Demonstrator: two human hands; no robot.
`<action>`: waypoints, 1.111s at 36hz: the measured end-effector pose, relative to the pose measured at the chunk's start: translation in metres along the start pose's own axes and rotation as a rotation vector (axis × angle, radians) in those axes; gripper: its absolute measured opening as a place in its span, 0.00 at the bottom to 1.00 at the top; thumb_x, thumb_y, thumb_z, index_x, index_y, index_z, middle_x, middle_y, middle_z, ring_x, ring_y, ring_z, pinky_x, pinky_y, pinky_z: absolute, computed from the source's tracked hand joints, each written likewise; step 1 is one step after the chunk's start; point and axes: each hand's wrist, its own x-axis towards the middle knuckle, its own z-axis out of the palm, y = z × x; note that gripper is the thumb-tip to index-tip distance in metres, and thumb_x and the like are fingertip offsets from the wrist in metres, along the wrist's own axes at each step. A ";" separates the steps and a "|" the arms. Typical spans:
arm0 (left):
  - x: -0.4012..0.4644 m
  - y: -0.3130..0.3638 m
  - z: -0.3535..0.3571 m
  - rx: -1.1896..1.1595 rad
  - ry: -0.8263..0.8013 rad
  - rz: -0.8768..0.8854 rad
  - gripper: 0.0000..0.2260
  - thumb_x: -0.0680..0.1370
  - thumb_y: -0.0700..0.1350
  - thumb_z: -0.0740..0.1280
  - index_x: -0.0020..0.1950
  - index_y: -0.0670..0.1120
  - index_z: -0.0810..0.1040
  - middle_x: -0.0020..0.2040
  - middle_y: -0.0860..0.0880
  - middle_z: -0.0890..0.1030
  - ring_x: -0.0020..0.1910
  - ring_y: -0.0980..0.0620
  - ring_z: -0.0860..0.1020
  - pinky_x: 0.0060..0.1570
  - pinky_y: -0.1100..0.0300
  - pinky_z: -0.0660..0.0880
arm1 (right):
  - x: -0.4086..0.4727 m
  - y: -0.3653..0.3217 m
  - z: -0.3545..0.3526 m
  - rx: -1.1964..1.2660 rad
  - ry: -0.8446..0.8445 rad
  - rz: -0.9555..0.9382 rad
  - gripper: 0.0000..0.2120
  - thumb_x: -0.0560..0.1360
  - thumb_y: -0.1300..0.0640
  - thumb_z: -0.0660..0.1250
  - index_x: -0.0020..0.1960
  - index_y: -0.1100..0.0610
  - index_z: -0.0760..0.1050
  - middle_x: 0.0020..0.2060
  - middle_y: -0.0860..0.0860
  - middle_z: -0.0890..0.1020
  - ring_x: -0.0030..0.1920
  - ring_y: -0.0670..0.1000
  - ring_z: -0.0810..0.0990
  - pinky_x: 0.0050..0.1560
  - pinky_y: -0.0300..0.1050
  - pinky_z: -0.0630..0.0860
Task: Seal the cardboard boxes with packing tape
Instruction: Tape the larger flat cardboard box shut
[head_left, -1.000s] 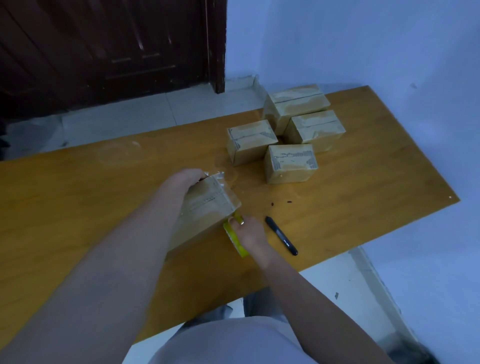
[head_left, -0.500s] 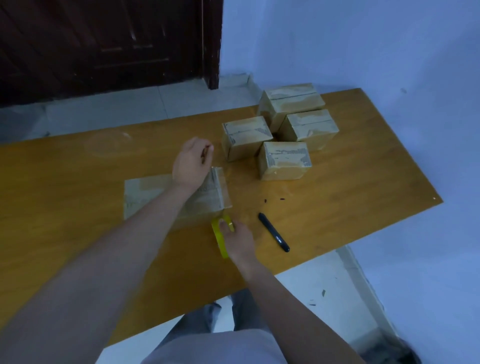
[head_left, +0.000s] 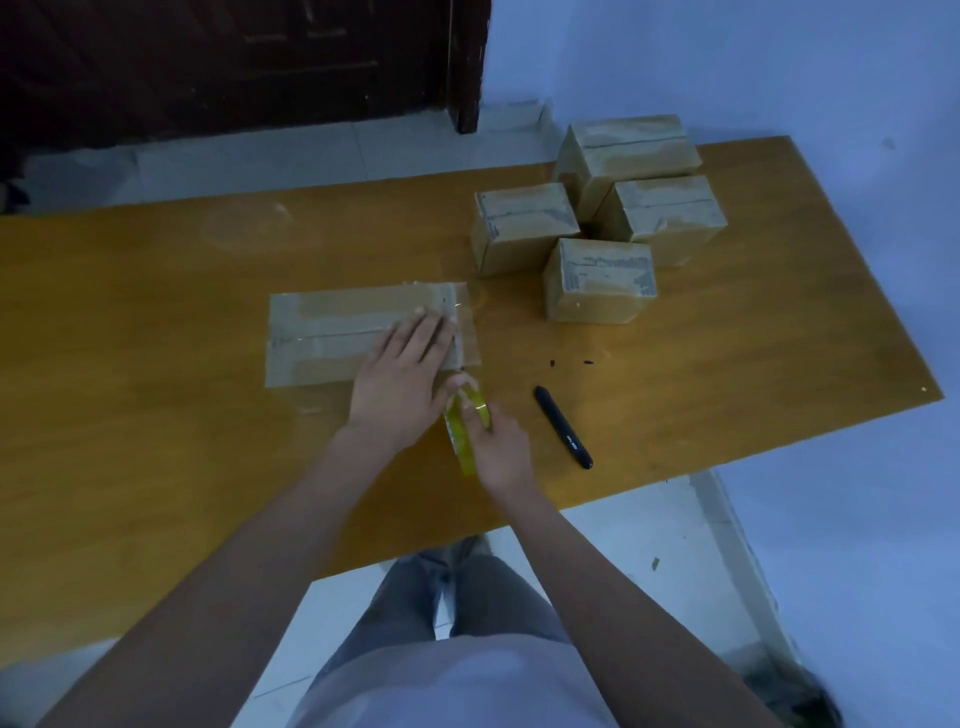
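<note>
A long cardboard box (head_left: 322, 332) lies flat on the wooden table (head_left: 156, 467), its top seam covered with clear tape. My left hand (head_left: 400, 374) presses on the box's right end with straight fingers. Just in front of the box, my right hand (head_left: 498, 447) grips a yellow roll of packing tape (head_left: 460, 434). A strip of clear tape runs from the roll up over the box's right end.
Several taped cardboard boxes (head_left: 597, 280) are clustered at the back right of the table. A black marker (head_left: 563, 427) lies to the right of my right hand. A clear tape roll (head_left: 244, 226) rests at the back left. A dark door (head_left: 234, 57) stands behind.
The box went from tilted on its edge to flat on the table. My left hand slid from the box's far edge down onto its right end. My right hand stayed on the tape roll.
</note>
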 end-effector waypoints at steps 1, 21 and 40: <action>0.000 0.001 0.000 0.000 -0.009 -0.011 0.30 0.79 0.61 0.46 0.75 0.45 0.63 0.73 0.45 0.67 0.74 0.45 0.62 0.72 0.48 0.58 | -0.002 0.003 0.000 0.018 -0.007 -0.011 0.18 0.80 0.43 0.55 0.45 0.57 0.71 0.41 0.54 0.79 0.43 0.54 0.78 0.46 0.49 0.73; 0.030 0.044 -0.004 -0.097 0.014 -0.369 0.28 0.81 0.58 0.56 0.78 0.53 0.53 0.78 0.52 0.53 0.77 0.51 0.49 0.74 0.54 0.44 | 0.029 0.029 -0.049 0.064 -0.034 -0.280 0.18 0.80 0.46 0.58 0.36 0.55 0.66 0.28 0.47 0.68 0.28 0.45 0.66 0.31 0.42 0.60; 0.032 0.046 0.011 0.024 0.126 -0.326 0.27 0.80 0.53 0.61 0.76 0.45 0.62 0.73 0.44 0.66 0.72 0.42 0.64 0.70 0.46 0.60 | 0.043 0.031 -0.026 -0.079 -0.004 -0.153 0.15 0.80 0.44 0.55 0.45 0.56 0.65 0.38 0.58 0.77 0.40 0.60 0.78 0.35 0.45 0.66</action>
